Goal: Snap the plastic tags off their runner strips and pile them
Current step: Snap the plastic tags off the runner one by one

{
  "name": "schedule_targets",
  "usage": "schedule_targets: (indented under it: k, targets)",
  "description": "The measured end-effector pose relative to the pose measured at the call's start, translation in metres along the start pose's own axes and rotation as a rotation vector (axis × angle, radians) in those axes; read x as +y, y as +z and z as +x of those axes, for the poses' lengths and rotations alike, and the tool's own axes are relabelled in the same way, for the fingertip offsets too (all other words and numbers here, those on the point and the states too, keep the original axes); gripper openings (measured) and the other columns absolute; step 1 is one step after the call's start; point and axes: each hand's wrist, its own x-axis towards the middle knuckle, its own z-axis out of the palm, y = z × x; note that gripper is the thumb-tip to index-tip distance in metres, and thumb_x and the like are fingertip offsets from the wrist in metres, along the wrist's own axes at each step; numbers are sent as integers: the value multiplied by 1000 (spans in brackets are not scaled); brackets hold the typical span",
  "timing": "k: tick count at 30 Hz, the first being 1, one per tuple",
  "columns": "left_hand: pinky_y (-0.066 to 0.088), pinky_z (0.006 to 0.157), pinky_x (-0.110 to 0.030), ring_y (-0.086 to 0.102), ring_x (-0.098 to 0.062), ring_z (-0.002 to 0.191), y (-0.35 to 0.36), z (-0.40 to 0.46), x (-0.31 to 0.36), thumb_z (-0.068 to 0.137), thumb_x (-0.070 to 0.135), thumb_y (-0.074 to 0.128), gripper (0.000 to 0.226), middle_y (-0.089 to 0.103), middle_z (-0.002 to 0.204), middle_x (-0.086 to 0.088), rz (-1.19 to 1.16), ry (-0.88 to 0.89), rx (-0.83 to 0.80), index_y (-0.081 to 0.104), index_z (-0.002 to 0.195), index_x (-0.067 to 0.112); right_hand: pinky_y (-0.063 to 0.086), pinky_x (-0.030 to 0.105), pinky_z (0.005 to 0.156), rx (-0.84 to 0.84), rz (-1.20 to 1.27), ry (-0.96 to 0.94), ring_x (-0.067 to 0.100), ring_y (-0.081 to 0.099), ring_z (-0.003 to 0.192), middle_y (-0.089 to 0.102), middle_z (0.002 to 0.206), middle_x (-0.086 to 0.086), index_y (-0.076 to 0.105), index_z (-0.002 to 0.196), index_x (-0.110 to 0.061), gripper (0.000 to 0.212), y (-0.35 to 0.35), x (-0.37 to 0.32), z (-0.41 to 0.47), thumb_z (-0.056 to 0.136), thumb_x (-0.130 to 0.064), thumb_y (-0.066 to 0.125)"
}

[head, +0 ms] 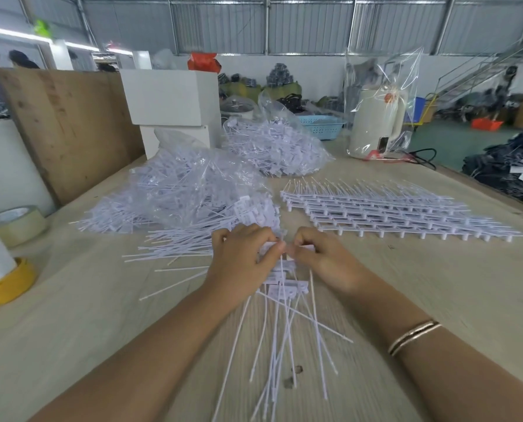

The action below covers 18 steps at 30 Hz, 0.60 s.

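Nearest the camera: thin white tails [287, 339] of one runner strip, fanned loosely across the bare table [71, 345] toward the body. Just beyond: left hand [242, 257] and right hand [321, 257], thumbs almost touching, each grip pinched on the strip's head end [287, 278], where the flat tag heads join the runner. Exact contact under the fingers hidden by blur.

To snap cleanly, probably best: pinch close on either side of one joint, bend sharply rather than pull, keep the tails hanging free of one another to avoid tangling.

Left of the hands: pile of freed tags [175, 242], tails pointing left; drop each new tag there, aligned the same way.

Farther right: stack of untouched strips [391, 211], laid flat in rows. Farther still: two clear bags of tags [199, 184] and [272, 147].

At the left edge: rolls of tape [13, 226]. At the far right: bagged kettle [376, 123].
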Motion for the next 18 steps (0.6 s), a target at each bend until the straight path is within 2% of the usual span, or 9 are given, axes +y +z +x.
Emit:
schedule_targets:
  k: [3,6,7,8,10,11,13,15,18]
  targets:
    - [15,80,-29,49,-11,103,1,2,-4,94,48,41,30,56,99,13,217,-21,-18,63,102,30,37,15,58,31,-219,-54,1,46,56,57,70,-4,58,80,-14,20,8,2,8,89,-32,60]
    - [25,87,-31,49,-15,110,-4,3,-7,92,53,40,40,56,113,8,193,-53,-30,56,116,26,43,25,69,70,-294,-2,8,52,71,57,82,-5,59,98,-17,23,9,0,8,91,-38,55]
    - [33,84,-32,53,-16,103,-9,3,-7,92,54,38,40,59,108,7,150,-71,-15,56,112,25,43,27,71,112,-290,19,10,53,75,56,85,-6,58,102,-19,24,6,-3,6,93,-40,52]
    - [40,73,-33,57,-15,88,-17,4,-7,91,57,34,40,61,96,7,112,-101,0,56,99,25,43,27,70,157,-289,39,12,54,79,56,87,-6,58,101,-19,26,2,-6,4,94,-42,48]
    - [36,52,-27,55,-13,60,-34,6,-10,85,67,18,55,57,65,6,139,-203,-50,49,70,25,39,25,65,189,-378,117,14,56,78,57,84,-8,61,89,-14,40,-14,-14,0,96,-47,39]
    - [35,50,-25,53,-14,54,-43,6,-12,83,70,11,66,54,56,4,196,-260,-123,49,60,21,38,23,62,152,-450,193,13,57,74,60,80,-8,64,83,-14,47,-23,-16,-3,96,-49,36]
    - [45,60,-27,56,-16,54,-55,6,-13,82,74,4,82,56,52,1,313,-350,-312,53,52,15,43,26,68,-6,-561,348,14,61,71,64,73,-5,68,70,-18,52,-35,-19,-9,94,-52,36]
    - [48,74,-30,61,-15,58,-57,4,-11,82,77,3,90,64,55,1,380,-381,-493,63,55,14,48,33,79,-165,-608,439,18,63,72,65,71,-2,67,62,-19,48,-36,-19,-13,90,-51,43]
    - [46,78,-29,63,-9,51,-53,0,-3,80,79,5,91,62,45,4,290,-416,-629,61,47,15,46,30,73,-252,-526,436,14,59,64,62,66,-4,65,61,-18,46,-27,-19,-13,88,-53,50]
